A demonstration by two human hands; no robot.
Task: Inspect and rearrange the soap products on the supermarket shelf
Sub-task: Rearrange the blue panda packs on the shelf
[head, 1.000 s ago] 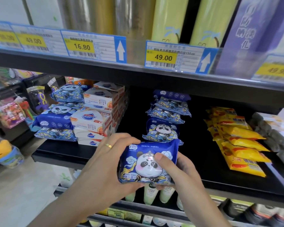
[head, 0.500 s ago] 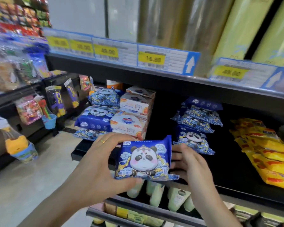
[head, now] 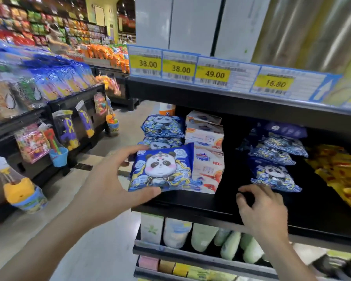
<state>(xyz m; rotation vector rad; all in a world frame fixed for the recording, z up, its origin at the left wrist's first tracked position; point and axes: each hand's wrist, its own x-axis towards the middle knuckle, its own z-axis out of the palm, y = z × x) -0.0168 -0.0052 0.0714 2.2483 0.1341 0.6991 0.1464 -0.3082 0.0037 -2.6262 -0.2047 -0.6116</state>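
Yellow price labels (head: 212, 75) on shelf edge | hanging toy packets (head: 66, 128) at left | pale speckled floor (head: 49, 191)

A blue panda soap pack (head: 162, 168) is held near the centre of the frame, its printed face turned to the camera, at the front left of the black shelf (head: 190, 205). Behind it, at centre left, more panda packs (head: 163, 123) are stacked beside white soap boxes (head: 208, 159). At centre right another pile of panda packs (head: 276, 159) is seen, with yellow packs (head: 340, 169) at the right edge.
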